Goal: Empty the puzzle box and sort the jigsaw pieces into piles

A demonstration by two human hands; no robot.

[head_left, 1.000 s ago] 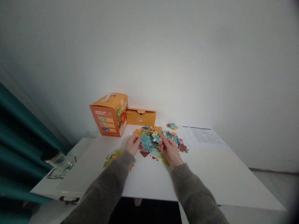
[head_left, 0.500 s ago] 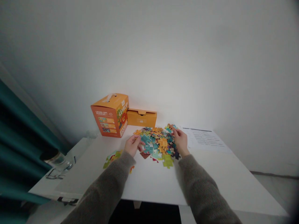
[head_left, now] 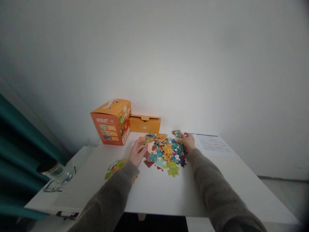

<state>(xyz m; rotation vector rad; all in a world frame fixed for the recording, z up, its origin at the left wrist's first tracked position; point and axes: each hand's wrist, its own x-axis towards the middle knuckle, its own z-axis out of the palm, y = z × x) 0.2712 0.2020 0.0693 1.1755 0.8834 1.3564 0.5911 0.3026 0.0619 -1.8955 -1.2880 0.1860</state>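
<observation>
Our left hand [head_left: 138,152] half-curled, beige puzzle piece [head_left: 151,147] at its two o'clock, our right hand [head_left: 188,141] partly closed, small puzzle cluster [head_left: 176,132] at its ten o'clock, both grips indeterminable to us, flat, knob-edged puzzle pile [head_left: 167,150] between, ribbed knit sleeves [head_left: 218,183]

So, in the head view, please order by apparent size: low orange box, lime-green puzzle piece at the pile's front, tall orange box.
1. Tall orange box
2. Low orange box
3. Lime-green puzzle piece, although nearest the camera
</observation>
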